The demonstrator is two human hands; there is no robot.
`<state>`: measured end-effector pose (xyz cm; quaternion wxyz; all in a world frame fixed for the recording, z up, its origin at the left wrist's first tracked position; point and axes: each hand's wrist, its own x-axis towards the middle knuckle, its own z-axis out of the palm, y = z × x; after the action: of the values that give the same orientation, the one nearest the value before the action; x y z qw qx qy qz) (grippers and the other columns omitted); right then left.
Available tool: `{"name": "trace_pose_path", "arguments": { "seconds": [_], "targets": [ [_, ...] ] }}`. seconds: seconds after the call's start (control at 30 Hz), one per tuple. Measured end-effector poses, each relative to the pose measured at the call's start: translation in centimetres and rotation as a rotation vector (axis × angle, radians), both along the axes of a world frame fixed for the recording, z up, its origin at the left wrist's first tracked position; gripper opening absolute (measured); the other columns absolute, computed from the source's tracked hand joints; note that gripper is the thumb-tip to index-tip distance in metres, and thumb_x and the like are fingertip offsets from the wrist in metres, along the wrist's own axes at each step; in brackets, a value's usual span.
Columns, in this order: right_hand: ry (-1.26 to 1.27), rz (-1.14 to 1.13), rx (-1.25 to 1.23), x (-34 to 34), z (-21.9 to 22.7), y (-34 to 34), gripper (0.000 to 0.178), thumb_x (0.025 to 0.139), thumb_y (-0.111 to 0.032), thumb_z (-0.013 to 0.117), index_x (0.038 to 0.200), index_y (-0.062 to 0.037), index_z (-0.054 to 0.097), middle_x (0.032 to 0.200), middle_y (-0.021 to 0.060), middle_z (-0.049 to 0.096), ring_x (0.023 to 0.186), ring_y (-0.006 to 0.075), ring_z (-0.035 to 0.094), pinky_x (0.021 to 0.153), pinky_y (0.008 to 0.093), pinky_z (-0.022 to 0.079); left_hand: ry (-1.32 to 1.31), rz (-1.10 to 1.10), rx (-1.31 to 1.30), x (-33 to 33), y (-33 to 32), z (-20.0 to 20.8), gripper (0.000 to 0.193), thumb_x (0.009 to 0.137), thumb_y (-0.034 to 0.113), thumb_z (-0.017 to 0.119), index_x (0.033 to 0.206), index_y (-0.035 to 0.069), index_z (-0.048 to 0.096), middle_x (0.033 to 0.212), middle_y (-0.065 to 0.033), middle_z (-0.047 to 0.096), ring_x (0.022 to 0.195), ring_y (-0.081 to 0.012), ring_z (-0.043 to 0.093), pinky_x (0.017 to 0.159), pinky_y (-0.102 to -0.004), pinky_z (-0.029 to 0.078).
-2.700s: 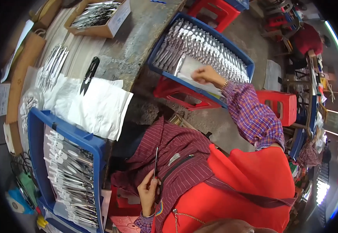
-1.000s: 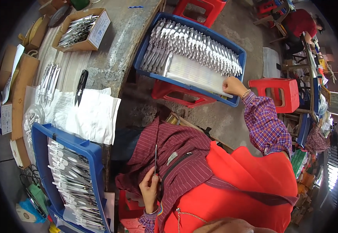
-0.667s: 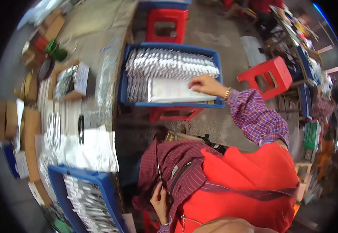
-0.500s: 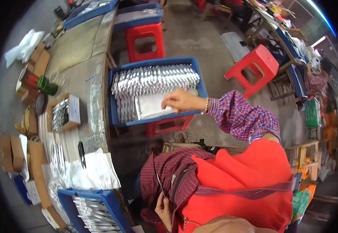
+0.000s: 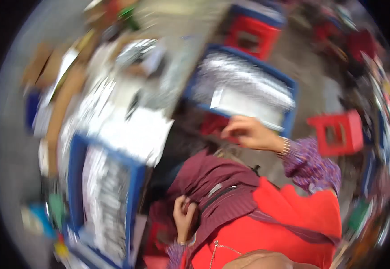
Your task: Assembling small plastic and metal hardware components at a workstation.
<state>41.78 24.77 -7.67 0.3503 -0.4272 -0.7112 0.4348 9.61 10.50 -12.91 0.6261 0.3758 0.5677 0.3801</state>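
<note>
Motion blurs much of the head view. My right hand point(image 5: 255, 133), wearing a beaded bracelet, hovers just in front of a blue bin point(image 5: 289, 105). Its fingers are loosely bent, with a gap to the thumb and nothing seen between them. Inside the bin lie rows of shiny metal pieces point(image 5: 249, 74), and a white sheet point(image 5: 237, 104) covers the near part. My left hand point(image 5: 184, 217) is curled low beside my maroon striped apron point(image 5: 217, 179). What it holds, if anything, does not show.
A second blue bin point(image 5: 140, 179) with shiny metal pieces stands at the left, near white cloth or paper point(image 5: 145, 141) on the worktable. A cardboard box point(image 5: 136, 69) holds more metal pieces. Red stools point(image 5: 338, 132) stand on the floor at the right and behind the far bin.
The view has swung left, so the scene has shifted right. My right hand has drawn back from above the white sheet. The thin metal tool at my left hand no longer shows.
</note>
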Motion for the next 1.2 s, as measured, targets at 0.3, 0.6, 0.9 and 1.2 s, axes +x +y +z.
{"name": "trace_pose_path", "arguments": {
  "seconds": [0.3,0.6,0.9,1.2],
  "targets": [
    [-0.113,0.166,-0.011,-7.3,3.6,3.5,0.034,0.064,0.015,0.047,0.089,-0.0006,0.063,0.083,0.0045,0.054,0.069,0.0128,0.051,0.058,0.022,0.036,-0.154,0.002,0.0,-0.5,-3.2,-0.6,0.019,0.093,0.014,0.055,0.105,0.009,0.042,0.07,-0.0006,0.053,0.048,-0.0024,0.039,0.042,-0.017,0.028],
    [-0.125,0.469,0.661,-22.2,7.6,13.3,0.031,0.072,-0.001,0.066,0.103,-0.0035,0.059,0.108,0.0109,0.058,0.1,0.0317,0.055,0.085,0.0392,0.045,0.048,-0.034,0.129,0.0,-3.0,-1.3,0.024,0.091,0.014,0.059,0.109,0.004,0.047,0.076,-0.0038,0.053,0.07,-0.0073,0.052,0.063,-0.0253,0.042],
    [-0.331,0.616,0.623,-28.5,3.7,18.0,0.03,0.077,-0.006,0.066,0.106,0.0,0.065,0.135,0.0145,0.049,0.11,0.0313,0.056,0.091,0.038,0.046,0.08,-0.024,0.145,-0.7,-3.3,-2.0,0.025,0.085,0.014,0.063,0.104,0.005,0.05,0.075,-0.0033,0.048,0.064,-0.0072,0.043,0.058,-0.0259,0.036],
    [-0.224,0.566,0.289,-28.0,5.9,18.0,0.017,0.073,-0.007,0.068,0.086,0.0033,0.066,0.11,0.0112,0.062,0.092,0.0176,0.061,0.073,0.0287,0.05,0.065,-0.079,0.101,-1.4,-3.0,-2.3,0.027,0.085,0.011,0.065,0.108,0.003,0.052,0.087,-0.0021,0.057,0.072,-0.006,0.051,0.064,-0.0227,0.042]
  ]
}}
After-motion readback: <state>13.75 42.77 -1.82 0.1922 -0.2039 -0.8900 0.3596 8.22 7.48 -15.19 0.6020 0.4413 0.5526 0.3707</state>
